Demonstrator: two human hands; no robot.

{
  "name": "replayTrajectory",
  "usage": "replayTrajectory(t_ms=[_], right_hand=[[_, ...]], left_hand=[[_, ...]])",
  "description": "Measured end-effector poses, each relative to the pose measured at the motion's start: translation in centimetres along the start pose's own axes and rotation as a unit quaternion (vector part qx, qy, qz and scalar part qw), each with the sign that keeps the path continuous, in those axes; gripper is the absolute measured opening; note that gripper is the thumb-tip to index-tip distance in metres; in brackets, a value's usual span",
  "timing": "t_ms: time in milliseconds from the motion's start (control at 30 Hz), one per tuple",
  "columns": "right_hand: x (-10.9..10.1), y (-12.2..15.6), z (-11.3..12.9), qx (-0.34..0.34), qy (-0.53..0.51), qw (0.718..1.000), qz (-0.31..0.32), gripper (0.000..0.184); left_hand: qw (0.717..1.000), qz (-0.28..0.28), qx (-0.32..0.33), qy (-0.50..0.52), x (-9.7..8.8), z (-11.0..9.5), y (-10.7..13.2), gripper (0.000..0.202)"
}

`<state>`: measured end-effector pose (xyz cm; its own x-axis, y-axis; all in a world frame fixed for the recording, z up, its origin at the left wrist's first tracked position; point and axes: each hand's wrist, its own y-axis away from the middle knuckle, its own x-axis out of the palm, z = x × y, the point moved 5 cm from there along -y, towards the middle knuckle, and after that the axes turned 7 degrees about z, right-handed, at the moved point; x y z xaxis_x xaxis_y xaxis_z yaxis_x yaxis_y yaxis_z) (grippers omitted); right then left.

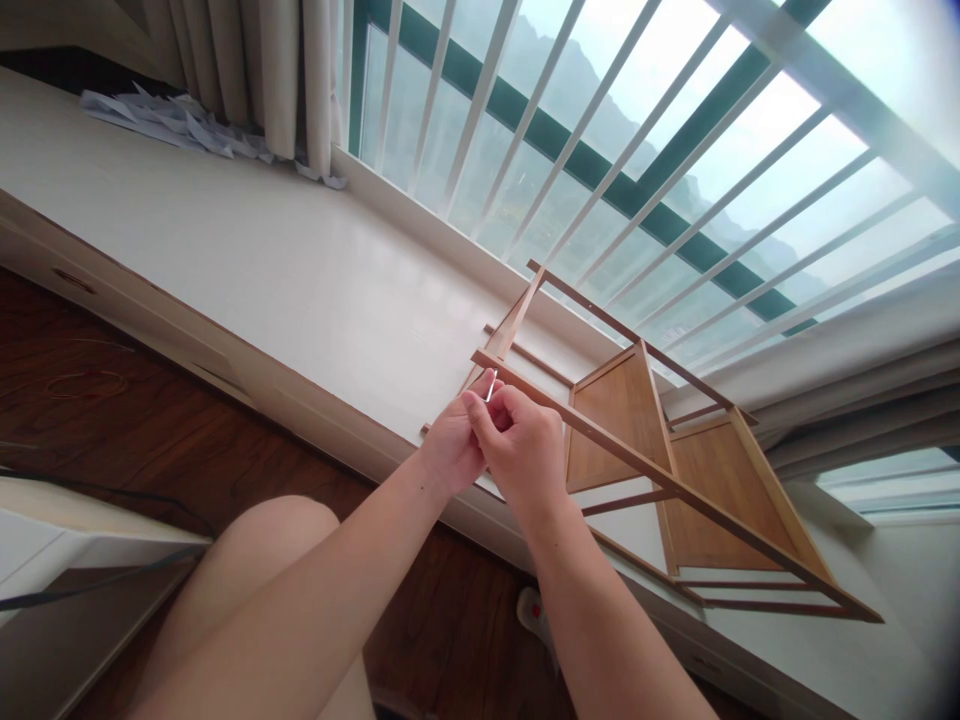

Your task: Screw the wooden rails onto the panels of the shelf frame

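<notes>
A wooden shelf rack [615, 437] lies on its side along the white window ledge. Both of my hands meet at the near end of its front rail. Between their fingertips shows a short, thin silver metal piece [492, 388], which looks like a hex key. My right hand [529, 435] is closed, thumb and index finger pinching at that metal piece. My left hand [454, 445] is curled just below the rail end, one fingertip against the metal. Its other fingers are partly hidden, so what they grip does not show clearly.
Behind the rack stands a barred window [570, 150] with curtains [277, 80] on the left. Crumpled white paper [180, 120] lies on the ledge [225, 250]. A white box-like object [97, 540] stands at lower left on the dark wooden floor [442, 620]. My bent knee is beside it.
</notes>
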<state>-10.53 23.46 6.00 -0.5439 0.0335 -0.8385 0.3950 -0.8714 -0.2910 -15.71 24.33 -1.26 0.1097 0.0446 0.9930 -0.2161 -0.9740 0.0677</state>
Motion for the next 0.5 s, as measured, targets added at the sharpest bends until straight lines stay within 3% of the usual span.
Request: replayTrajectory(t_ms=[500], right_hand=[[0.21,-0.11,0.31,0.004,0.069,0.998,-0.002,0.04]], left_hand=[[1.0,-0.008,-0.01,-0.013,-0.02,-0.06,-0.02,0.034]])
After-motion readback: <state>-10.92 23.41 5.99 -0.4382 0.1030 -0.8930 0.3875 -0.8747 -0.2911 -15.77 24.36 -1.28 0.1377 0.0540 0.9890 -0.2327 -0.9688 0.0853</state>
